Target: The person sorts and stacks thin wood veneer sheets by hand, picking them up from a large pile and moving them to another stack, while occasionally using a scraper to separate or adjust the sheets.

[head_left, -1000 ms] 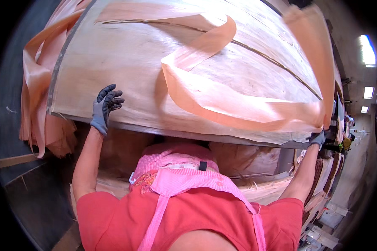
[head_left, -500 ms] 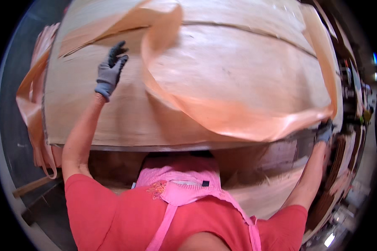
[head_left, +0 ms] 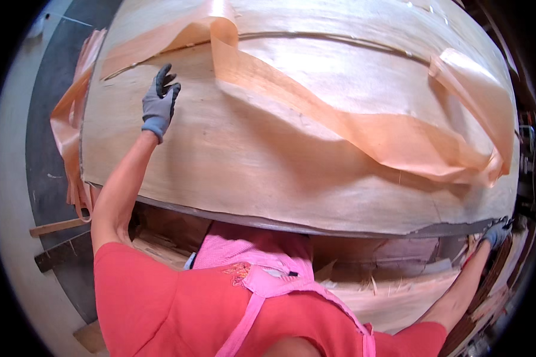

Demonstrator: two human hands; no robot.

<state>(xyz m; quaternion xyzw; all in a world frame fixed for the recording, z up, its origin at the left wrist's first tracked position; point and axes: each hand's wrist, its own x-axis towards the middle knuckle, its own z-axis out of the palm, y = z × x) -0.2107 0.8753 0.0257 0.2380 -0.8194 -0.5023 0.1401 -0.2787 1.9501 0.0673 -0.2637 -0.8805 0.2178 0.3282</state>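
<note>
A broad pale wood veneer sheet point(head_left: 268, 184) covers the work surface in front of me. A long, thin orange-tan veneer strip point(head_left: 315, 98) lies in loose twists across it, its right part bunched near the far right side. My left hand point(head_left: 159, 101), in a grey glove with dark fingertips, hovers over the left part of the sheet, fingers apart and holding nothing. My right hand point(head_left: 495, 232), gloved alike, is at the sheet's near right corner, below the strip and apart from it. Its fingers are partly hidden and too small to read.
More thin veneer strips point(head_left: 71, 128) hang over the left edge of the surface. Under the near edge are wood scraps and pale sheets point(head_left: 387, 297). Stacked brown veneer point(head_left: 488, 297) stands at the right. A wooden bar point(head_left: 58, 226) juts out at the lower left.
My right hand has moved right and nearer, away from the strip's end. The strip has swung away from the near edge and settled farther back on the sheet. My left hand stays nearly in place.
</note>
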